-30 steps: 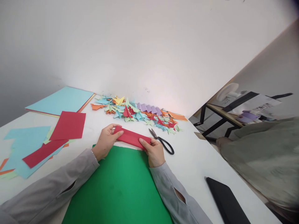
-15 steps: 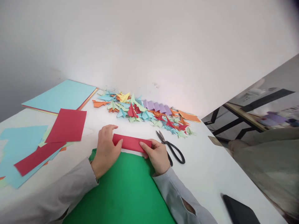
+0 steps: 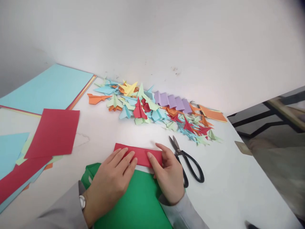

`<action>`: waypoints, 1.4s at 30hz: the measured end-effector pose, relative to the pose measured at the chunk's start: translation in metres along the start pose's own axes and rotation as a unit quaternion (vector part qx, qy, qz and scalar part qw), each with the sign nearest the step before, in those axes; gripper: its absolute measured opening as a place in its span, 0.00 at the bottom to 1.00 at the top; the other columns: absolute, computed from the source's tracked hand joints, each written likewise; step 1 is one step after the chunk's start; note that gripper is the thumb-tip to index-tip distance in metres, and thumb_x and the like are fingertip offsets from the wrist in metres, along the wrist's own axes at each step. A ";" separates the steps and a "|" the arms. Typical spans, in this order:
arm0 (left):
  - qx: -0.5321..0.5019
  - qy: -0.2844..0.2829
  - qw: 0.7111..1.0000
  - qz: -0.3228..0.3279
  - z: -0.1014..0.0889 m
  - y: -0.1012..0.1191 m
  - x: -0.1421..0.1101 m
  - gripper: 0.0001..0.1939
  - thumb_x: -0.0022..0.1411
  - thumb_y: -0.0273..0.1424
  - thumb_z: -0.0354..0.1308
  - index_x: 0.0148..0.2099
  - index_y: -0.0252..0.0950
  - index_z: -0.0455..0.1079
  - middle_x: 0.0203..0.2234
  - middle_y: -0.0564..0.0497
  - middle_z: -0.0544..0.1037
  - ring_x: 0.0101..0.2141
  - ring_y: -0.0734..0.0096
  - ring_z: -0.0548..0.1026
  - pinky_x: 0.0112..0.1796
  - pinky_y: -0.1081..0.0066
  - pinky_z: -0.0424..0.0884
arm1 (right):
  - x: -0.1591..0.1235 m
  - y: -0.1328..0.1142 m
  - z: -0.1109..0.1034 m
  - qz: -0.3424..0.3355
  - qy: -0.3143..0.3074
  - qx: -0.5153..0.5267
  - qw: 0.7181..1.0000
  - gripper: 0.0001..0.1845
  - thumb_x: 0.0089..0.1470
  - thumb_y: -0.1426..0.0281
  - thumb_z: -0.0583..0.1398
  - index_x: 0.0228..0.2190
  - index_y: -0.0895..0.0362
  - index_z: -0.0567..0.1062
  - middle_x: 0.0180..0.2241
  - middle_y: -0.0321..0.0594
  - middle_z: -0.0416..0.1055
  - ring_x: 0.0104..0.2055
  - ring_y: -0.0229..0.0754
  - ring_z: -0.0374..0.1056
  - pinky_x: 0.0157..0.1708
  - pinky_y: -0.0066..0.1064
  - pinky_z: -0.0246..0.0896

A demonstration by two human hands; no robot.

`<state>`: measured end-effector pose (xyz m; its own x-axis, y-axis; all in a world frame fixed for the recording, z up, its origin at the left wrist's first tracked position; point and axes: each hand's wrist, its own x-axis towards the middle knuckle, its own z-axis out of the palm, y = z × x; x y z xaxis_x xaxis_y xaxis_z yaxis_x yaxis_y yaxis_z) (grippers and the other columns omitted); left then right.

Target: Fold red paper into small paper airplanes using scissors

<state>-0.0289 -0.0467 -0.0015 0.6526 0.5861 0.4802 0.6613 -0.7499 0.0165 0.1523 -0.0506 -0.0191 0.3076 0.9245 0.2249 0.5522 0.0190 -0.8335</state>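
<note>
A narrow folded piece of red paper [image 3: 140, 155] lies crosswise on the white table, just beyond the edge of the green cloth or garment [image 3: 140, 194]. My left hand [image 3: 111, 175] rests on its left part, palm down, fingers stretched over the paper. At the right end, my right hand [image 3: 168, 175] grips the paper, thumb on top and index finger raised; the other fingers are partly hidden. Black-handled scissors [image 3: 187, 159] lie beside my right hand, tips pointing away, one handle loop partly covered by that hand.
Folded paper planes [image 3: 140, 109] in several colours are heaped along the wall, with a pleated purple paper [image 3: 171, 101] among them. Large blue sheets [image 3: 50, 89] and a red sheet [image 3: 54, 133] lie at left. Orange paper [image 3: 213, 114] sits at the back right.
My left hand has come down from the paper's left end to lie flat across it. My right index finger has lifted. The view has shifted closer to the table.
</note>
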 end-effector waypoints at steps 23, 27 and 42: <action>0.057 0.004 0.998 0.034 0.009 0.009 -0.003 0.16 0.61 0.23 0.46 0.47 0.23 0.70 0.44 0.35 0.76 0.47 0.49 0.73 0.47 0.51 0.66 | -0.014 0.006 -0.014 -0.393 -0.069 -0.229 0.888 0.14 0.52 0.76 0.58 0.43 0.60 0.74 0.42 0.50 0.75 0.47 0.50 0.69 0.44 0.43 0.71; 0.053 0.006 0.998 0.017 0.011 0.010 -0.004 0.17 0.61 0.22 0.45 0.47 0.22 0.70 0.43 0.33 0.76 0.47 0.49 0.72 0.46 0.51 0.66 | -0.015 0.006 -0.015 -0.391 -0.064 -0.239 0.886 0.16 0.53 0.76 0.58 0.44 0.59 0.74 0.43 0.49 0.74 0.48 0.49 0.69 0.44 0.43 0.71; 0.050 -0.034 0.998 0.004 0.010 0.008 -0.003 0.18 0.62 0.23 0.44 0.50 0.24 0.68 0.46 0.35 0.75 0.48 0.46 0.71 0.45 0.48 0.67 | -0.016 0.010 -0.014 -0.369 -0.072 -0.224 0.899 0.15 0.54 0.75 0.58 0.44 0.58 0.74 0.43 0.49 0.74 0.49 0.50 0.68 0.45 0.44 0.70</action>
<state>-0.0216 -0.0510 -0.0117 0.6801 0.6019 0.4186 0.6870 -0.7225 -0.0773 0.1640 -0.0702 -0.0239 -0.3562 0.7631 0.5392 0.8313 0.5223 -0.1900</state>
